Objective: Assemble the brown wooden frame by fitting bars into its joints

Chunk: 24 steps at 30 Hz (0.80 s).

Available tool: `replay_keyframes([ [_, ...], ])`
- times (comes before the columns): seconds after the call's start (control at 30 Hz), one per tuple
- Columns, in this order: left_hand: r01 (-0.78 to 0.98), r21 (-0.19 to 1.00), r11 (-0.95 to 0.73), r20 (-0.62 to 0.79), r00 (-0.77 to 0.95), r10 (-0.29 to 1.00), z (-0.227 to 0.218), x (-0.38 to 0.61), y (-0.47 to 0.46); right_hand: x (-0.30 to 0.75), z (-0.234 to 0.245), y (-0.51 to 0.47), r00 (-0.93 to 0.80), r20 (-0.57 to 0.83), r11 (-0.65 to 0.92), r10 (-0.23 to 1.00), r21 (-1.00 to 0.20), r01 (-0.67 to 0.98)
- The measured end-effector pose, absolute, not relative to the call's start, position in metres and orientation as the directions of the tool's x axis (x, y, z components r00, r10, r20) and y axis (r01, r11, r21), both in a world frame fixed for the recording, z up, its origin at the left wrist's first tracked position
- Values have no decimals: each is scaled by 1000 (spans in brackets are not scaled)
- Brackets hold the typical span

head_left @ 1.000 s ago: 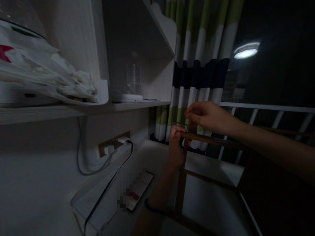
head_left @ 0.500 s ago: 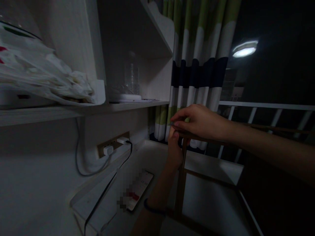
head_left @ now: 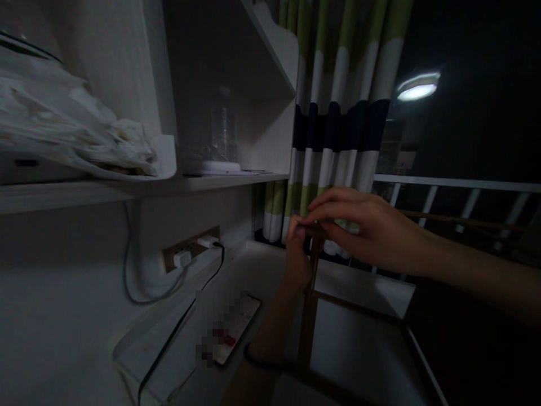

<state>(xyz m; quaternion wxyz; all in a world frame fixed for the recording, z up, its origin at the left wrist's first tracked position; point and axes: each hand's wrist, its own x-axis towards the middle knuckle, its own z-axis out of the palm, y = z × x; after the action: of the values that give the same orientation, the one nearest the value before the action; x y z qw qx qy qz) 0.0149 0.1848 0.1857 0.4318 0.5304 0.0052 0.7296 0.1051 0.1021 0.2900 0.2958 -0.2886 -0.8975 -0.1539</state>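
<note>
A brown, thin-barred frame, seemingly wooden, stands on the white desktop with its upright post rising to my hands. My left hand is wrapped around the post's upper end, thumb on the near side; a dark band circles that wrist. From the right, my right hand reaches over the same corner. Its fingertips meet near my left fingertips, and its thumb lies lower against the frame's top. Whatever sits between those fingertips is hidden in the dim light. A phone with a lit screen lies left of my left forearm.
White shelving overhangs the desk, holding plastic bags and a clear bottle. Chargers fill part of a wall socket; a black cable crosses the desk. Behind hang striped curtains, beside a white railing.
My right hand has shifted slightly right, its thumb now lower and farther from the fingers. A thin shiny piece at its fingertips no longer shows. My left hand stays on the frame.
</note>
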Motion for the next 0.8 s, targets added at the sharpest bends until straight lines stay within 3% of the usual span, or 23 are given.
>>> replay_keyframes([
  [0.2, -588, 503, -633, 765, -37, 643, 185, 12, 182, 116, 297, 90, -621, 629, 756, 468, 79, 650],
  [0.53, -610, 512, -604, 764, 1, 646, 185, 13, 183, 133, 296, 109, -436, 550, 622, 712, -207, 755],
  [0.63, -602, 516, -610, 764, 1, 646, 185, 12, 183, 132, 299, 118, -411, 526, 580, 745, -205, 788],
  [0.8, -595, 516, -616, 766, 0, 643, 186, 12, 183, 119, 302, 128, -442, 509, 556, 739, -91, 826],
])
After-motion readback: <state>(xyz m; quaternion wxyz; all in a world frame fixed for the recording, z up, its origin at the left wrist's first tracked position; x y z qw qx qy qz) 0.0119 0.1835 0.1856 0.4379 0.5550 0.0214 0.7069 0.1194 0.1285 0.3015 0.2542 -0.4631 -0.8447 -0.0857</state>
